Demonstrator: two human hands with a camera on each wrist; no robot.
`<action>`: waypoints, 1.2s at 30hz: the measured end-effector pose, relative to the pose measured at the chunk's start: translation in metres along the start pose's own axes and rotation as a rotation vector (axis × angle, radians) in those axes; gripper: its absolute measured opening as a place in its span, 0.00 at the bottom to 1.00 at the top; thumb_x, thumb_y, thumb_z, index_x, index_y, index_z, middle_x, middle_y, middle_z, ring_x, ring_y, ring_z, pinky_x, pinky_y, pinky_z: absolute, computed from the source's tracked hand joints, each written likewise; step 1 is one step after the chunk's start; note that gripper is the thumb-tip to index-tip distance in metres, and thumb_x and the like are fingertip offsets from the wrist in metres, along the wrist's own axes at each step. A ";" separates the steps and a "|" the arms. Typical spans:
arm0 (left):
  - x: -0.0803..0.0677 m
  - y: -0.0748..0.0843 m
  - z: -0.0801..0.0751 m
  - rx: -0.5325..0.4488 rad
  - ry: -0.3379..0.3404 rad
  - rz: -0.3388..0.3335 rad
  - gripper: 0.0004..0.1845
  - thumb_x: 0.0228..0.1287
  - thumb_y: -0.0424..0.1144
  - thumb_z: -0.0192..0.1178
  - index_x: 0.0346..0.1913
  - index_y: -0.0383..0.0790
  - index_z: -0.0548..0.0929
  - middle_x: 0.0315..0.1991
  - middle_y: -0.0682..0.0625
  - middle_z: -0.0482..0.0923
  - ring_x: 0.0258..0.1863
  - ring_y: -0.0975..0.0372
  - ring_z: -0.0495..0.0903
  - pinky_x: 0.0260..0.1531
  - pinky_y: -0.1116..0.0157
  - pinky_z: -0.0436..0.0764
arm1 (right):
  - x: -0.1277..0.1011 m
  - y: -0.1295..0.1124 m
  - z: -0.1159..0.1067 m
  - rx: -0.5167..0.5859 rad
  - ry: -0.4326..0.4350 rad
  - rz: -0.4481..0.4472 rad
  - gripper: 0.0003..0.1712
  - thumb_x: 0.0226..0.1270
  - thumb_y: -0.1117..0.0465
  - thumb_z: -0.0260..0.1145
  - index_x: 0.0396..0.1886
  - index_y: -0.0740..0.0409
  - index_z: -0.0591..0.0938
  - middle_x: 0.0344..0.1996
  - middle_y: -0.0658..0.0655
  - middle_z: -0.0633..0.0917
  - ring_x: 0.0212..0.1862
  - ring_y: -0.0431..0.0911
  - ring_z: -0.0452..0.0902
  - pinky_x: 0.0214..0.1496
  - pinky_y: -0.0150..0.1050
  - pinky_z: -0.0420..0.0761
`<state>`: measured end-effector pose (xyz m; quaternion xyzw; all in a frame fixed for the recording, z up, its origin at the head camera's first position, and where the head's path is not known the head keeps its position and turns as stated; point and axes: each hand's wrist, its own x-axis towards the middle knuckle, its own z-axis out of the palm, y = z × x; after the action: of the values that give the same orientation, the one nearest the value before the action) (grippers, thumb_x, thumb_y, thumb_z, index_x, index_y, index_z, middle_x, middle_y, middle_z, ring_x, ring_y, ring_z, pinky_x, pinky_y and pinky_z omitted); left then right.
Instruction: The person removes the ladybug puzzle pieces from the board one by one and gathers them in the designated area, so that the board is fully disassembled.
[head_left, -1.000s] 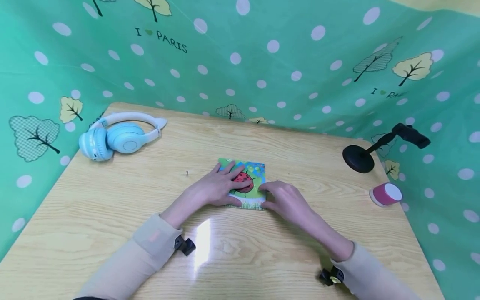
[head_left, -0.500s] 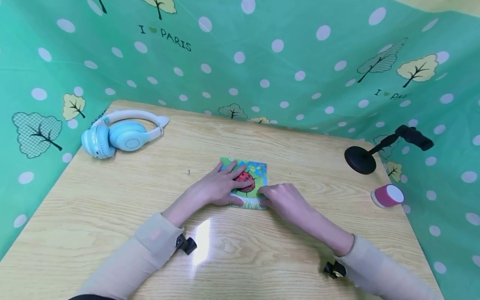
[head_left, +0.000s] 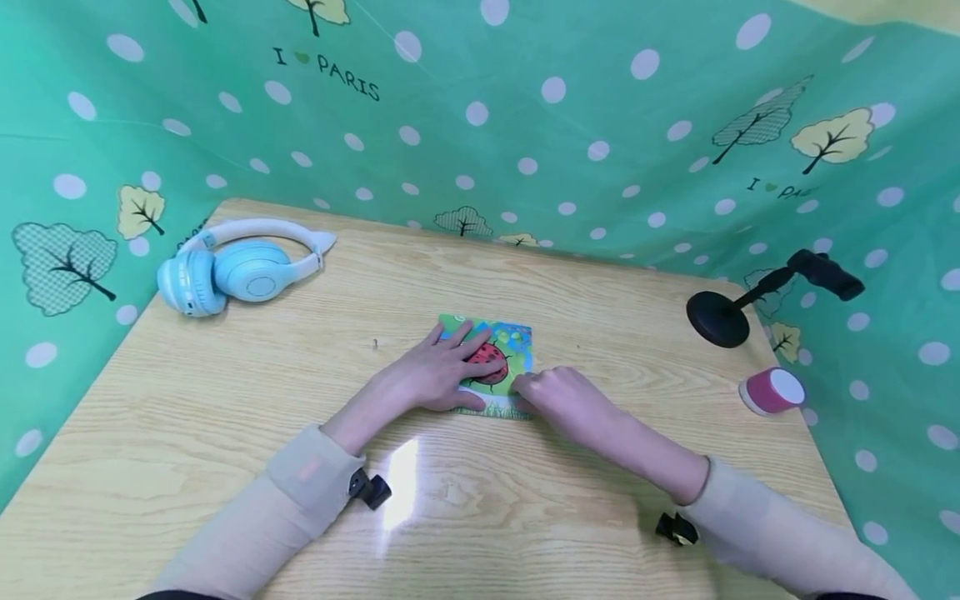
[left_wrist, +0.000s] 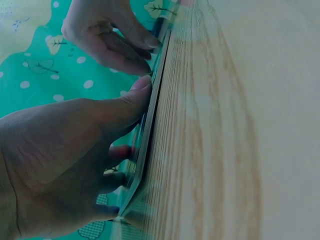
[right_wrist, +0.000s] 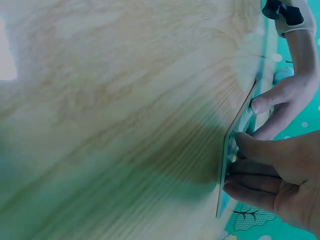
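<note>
Just past the middle of the wooden table [head_left: 225,433] lay a flat picture card [head_left: 508,343] showing a red ladybird on green and blue, and both hands worked on it. The left hand [head_left: 438,375] lay spread over the card's 9 o'clock half, fingers straight and pressing it flat against the table, the thumb along the near edge. In the left wrist view that thumb [left_wrist: 127,107] pushed on the thin edge of the card [left_wrist: 147,135] while the other fingers lay flat on its face. The right hand [head_left: 566,400] sat at the card's 5 o'clock corner, fingers curled, their tips pinching the card's edge there. The right wrist view showed those fingertips [right_wrist: 240,165] gripping the edge of the card [right_wrist: 232,145], which rose a little off the table at that side; the left thumb [right_wrist: 265,102] touched the same edge further along.

Pale blue headphones [head_left: 240,268] rested on the table at 10 o'clock from the card, well apart from it. At 3 o'clock, near the table's edge, stood a small black stand [head_left: 750,304] with a round base and a tilted arm. Just beside it, at about 4 o'clock from the card, lay a pink roll [head_left: 771,390] with a white end. A green dotted cloth [head_left: 562,125] printed with trees walled the table on three sides.
</note>
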<state>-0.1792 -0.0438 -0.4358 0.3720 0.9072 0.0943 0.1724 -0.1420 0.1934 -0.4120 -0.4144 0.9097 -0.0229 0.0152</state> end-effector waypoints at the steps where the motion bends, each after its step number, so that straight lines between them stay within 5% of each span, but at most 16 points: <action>1: 0.000 0.000 -0.001 -0.007 -0.001 0.001 0.38 0.73 0.66 0.52 0.81 0.63 0.59 0.86 0.46 0.41 0.85 0.44 0.38 0.80 0.35 0.46 | 0.000 0.000 -0.001 -0.011 -0.010 -0.014 0.06 0.66 0.60 0.73 0.33 0.57 0.85 0.22 0.49 0.86 0.22 0.34 0.74 0.24 0.29 0.78; 10: -0.001 0.000 -0.002 -0.019 0.003 -0.009 0.36 0.73 0.65 0.53 0.81 0.64 0.59 0.86 0.46 0.41 0.85 0.45 0.38 0.81 0.36 0.45 | -0.001 0.003 -0.001 -0.145 -0.010 -0.147 0.09 0.66 0.71 0.69 0.30 0.56 0.80 0.21 0.48 0.81 0.22 0.35 0.75 0.22 0.30 0.79; 17: -0.001 0.000 -0.001 -0.014 0.007 -0.010 0.37 0.72 0.65 0.54 0.80 0.64 0.61 0.86 0.46 0.41 0.85 0.45 0.38 0.81 0.36 0.46 | 0.001 0.001 -0.002 -0.109 -0.009 -0.098 0.05 0.66 0.64 0.73 0.32 0.57 0.84 0.24 0.50 0.86 0.23 0.36 0.78 0.23 0.30 0.80; 22: 0.000 0.000 -0.001 -0.009 0.011 -0.005 0.36 0.72 0.65 0.54 0.80 0.63 0.61 0.86 0.46 0.41 0.85 0.45 0.39 0.81 0.36 0.46 | 0.001 0.001 -0.002 -0.125 -0.013 -0.092 0.06 0.63 0.68 0.74 0.31 0.57 0.83 0.23 0.50 0.85 0.22 0.36 0.77 0.22 0.30 0.78; 31: -0.002 0.002 -0.003 -0.004 0.013 -0.002 0.36 0.73 0.65 0.54 0.80 0.63 0.61 0.86 0.46 0.42 0.85 0.44 0.39 0.81 0.35 0.48 | 0.001 -0.005 -0.006 -0.228 -0.066 -0.160 0.09 0.60 0.76 0.71 0.33 0.58 0.84 0.27 0.51 0.86 0.21 0.37 0.74 0.22 0.32 0.80; 36: 0.000 0.002 -0.002 -0.002 0.013 0.000 0.36 0.72 0.65 0.54 0.80 0.63 0.62 0.86 0.46 0.42 0.85 0.44 0.39 0.80 0.35 0.48 | -0.004 -0.004 -0.002 -0.271 -0.037 -0.200 0.09 0.61 0.77 0.70 0.34 0.60 0.82 0.30 0.53 0.86 0.24 0.40 0.81 0.24 0.34 0.84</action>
<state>-0.1783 -0.0426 -0.4333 0.3712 0.9082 0.0979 0.1668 -0.1367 0.1934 -0.4102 -0.5016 0.8582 0.1063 -0.0263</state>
